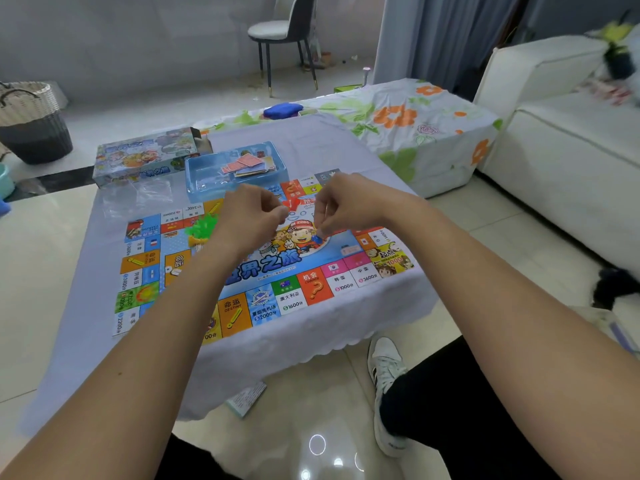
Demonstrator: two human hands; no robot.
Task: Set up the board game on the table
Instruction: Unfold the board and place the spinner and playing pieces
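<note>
Both hands hovering over game board (277,271); right hand (349,202) pinching blue token (317,239), left hand (247,211) fingers curled, contents unclear. Tip: placing token flat, nudging toward start corner at 4 o'clock.

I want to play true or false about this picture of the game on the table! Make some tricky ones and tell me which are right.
1. The game board lies open and flat on the table. True.
2. The blue tray behind the board holds cards. True.
3. The game box sits on the white sofa. False: it is on the table, left of the tray.
4. The right hand pinches a small blue piece over the middle of the board. True.
5. The left hand lies flat on the board. False: it is raised above it, fingers curled.
</note>
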